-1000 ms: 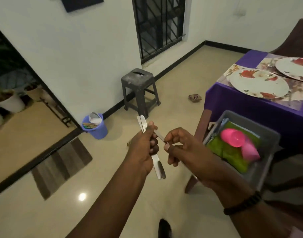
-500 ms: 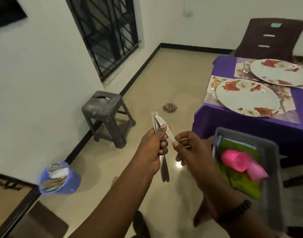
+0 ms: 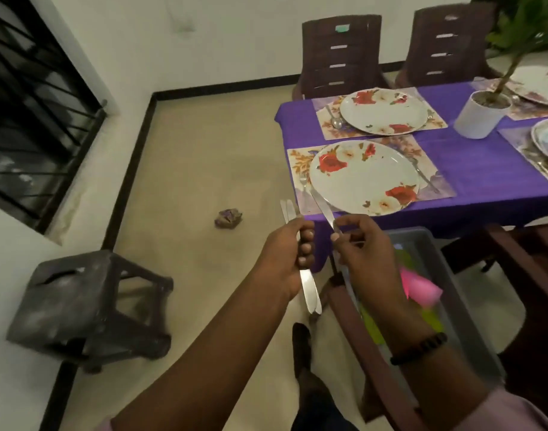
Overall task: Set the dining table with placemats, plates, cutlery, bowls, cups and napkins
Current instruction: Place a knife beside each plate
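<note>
I observe a bundle of steel table knives (image 3: 310,290) gripped upright in the left hand (image 3: 285,262), blades pointing down, handle ends showing above the fist. A single steel knife (image 3: 322,208) is pinched at one end by the right hand (image 3: 364,253), slanting up and to the left. On the purple-clothed table (image 3: 484,169) I note a near white floral plate (image 3: 364,177) centred on a floral placemat (image 3: 300,160), a fork lying at either side. Behind it, a second floral plate (image 3: 383,110) sits on its own mat. Pink plastic cups (image 3: 420,289) lie tipped on green napkins (image 3: 372,329) inside a grey tub (image 3: 462,309).
</note>
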